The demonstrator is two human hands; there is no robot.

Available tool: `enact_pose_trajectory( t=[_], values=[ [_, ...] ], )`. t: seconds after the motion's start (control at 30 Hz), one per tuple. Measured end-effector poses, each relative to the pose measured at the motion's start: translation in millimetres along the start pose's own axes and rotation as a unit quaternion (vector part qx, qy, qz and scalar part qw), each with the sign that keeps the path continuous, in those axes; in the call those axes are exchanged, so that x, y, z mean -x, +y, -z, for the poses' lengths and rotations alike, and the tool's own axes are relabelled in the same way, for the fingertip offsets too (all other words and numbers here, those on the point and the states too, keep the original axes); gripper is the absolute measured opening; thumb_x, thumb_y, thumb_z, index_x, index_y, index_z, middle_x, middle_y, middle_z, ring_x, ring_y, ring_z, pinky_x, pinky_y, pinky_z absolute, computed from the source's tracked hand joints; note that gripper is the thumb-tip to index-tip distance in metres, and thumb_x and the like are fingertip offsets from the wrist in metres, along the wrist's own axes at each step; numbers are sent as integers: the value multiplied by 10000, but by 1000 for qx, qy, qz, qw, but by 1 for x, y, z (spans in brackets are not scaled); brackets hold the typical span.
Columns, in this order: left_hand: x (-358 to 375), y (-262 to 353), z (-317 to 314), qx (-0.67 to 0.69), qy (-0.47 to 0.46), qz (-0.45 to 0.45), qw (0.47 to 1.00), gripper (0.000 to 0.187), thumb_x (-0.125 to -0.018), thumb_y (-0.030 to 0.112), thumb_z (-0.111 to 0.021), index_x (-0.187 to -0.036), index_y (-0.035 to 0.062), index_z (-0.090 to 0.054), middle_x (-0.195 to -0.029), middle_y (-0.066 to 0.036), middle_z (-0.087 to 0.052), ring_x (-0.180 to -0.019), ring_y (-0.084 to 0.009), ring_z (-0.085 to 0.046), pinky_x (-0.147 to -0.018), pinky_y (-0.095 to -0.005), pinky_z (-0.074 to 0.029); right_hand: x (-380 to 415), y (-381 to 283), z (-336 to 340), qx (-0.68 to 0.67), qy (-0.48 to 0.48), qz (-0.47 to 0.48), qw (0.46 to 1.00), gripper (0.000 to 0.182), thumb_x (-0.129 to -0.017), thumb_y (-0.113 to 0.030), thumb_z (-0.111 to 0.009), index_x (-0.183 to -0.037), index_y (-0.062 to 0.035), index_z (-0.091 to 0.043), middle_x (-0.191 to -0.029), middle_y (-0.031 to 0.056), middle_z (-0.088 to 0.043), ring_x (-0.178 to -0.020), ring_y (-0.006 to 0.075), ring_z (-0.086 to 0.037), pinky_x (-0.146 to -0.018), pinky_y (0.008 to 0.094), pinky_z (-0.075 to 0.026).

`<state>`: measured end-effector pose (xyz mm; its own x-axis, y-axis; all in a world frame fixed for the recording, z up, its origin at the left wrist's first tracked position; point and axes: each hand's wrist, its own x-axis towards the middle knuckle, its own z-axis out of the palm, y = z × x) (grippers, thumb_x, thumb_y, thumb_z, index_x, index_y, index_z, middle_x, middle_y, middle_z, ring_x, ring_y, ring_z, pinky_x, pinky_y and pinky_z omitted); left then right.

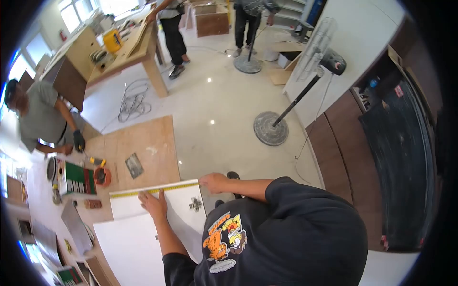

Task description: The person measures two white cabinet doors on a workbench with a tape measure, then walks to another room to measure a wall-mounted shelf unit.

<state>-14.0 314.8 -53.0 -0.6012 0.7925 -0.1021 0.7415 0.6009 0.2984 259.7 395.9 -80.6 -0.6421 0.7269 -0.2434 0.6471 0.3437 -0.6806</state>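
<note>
A yellow tape measure [179, 187] is stretched along the far edge of a white board [183, 214]. My left hand [153, 204] lies on the board with its fingers spread, the tips touching the tape. At the board's right corner, my right hand [214, 182] is closed at the tape's end; what lies inside its fingers is partly hidden. A small cluster of metal hinges [195, 204] rests on the board between my arms. Nearer to me, a second white panel [129, 250] lies to the left.
A plywood sheet [160, 143] carries a flat metal plate [134, 165], an orange pot [102, 176] and a green-white can [76, 178]. One gloved person [43, 114] stands left; two others stand at the back. A fan stand [271, 128] and cables occupy the floor.
</note>
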Motion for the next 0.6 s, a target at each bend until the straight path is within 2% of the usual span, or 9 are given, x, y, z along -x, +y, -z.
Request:
enact_pose_trajectory(
  t=[0.1,0.13,0.17,0.2,0.23,0.27,0.37,0.53,0.6],
  values=[
    [-4,-6,-6,41,31,-52,997,828,-851,482,-647,-1393,-78,-366,-1470,-294,-317,-1392,-424,-244,-1139,-515,-198,-1,13,-2,-17,8,24,1000,236,-884,-173,-493,-1029,-114,-670,-925,160,-676,-865,369,-646,-762,476,-506],
    [-12,-19,-25,60,43,-48,996,864,-838,514,-646,-1401,-70,-349,-1484,-309,-282,-1406,-432,-211,-1134,-537,-166,-3,12,0,-23,8,-3,1000,217,-886,-138,-510,-1028,-109,-671,-909,180,-670,-845,334,-658,-735,439,-511],
    [-11,-21,-27,51,42,-42,997,869,-836,511,-650,-1396,-79,-346,-1480,-315,-283,-1402,-438,-214,-1133,-540,-168,-8,21,-4,-44,3,42,998,192,-883,-115,-521,-997,-76,-670,-887,187,-665,-798,335,-648,-697,417,-502],
    [-13,-17,-21,37,39,-45,998,866,-836,505,-650,-1387,-91,-348,-1483,-315,-273,-1401,-434,-220,-1133,-544,-169,-13,29,-10,-30,12,34,999,179,-880,-95,-532,-990,-49,-665,-853,192,-654,-737,331,-624,-665,403,-490],
    [-14,-16,-21,26,40,-27,998,862,-839,499,-647,-1384,-98,-349,-1492,-305,-262,-1407,-422,-215,-1131,-550,-175,-11,25,-7,-71,30,48,996,185,-901,-114,-531,-1009,-36,-660,-771,172,-639,-698,281,-622,-651,378,-492],
    [-10,-10,-4,34,15,-15,999,863,-842,495,-644,-1393,-98,-342,-1503,-291,-249,-1415,-405,-202,-1135,-550,-174,-9,14,-2,-112,19,18,993,176,-906,-160,-540,-991,-55,-652,-785,198,-635,-700,348,-621,-644,420,-487],
    [-1,-8,1,29,20,19,999,867,-863,499,-609,-1417,-95,-308,-1530,-258,-215,-1436,-391,-153,-1152,-540,-143,-4,-7,7,-100,6,7,995,210,-928,-182,-544,-1041,-43,-655,-777,177,-647,-699,322,-630,-666,389,-497],
    [-2,-7,-4,25,19,11,999,864,-868,507,-598,-1427,-82,-302,-1536,-236,-222,-1440,-381,-152,-1149,-551,-137,-1,-10,11,-106,1,-21,994,230,-933,-196,-551,-1067,-41,-656,-782,161,-659,-706,302,-642,-686,369,-506],
    [-1,-8,-4,12,21,10,1000,860,-869,514,-593,-1428,-75,-308,-1535,-230,-232,-1440,-376,-158,-1144,-559,-144,-2,-8,8,-76,7,15,997,220,-932,-198,-555,-1051,-43,-655,-778,167,-654,-708,311,-639,-679,374,-503]
  ],
)
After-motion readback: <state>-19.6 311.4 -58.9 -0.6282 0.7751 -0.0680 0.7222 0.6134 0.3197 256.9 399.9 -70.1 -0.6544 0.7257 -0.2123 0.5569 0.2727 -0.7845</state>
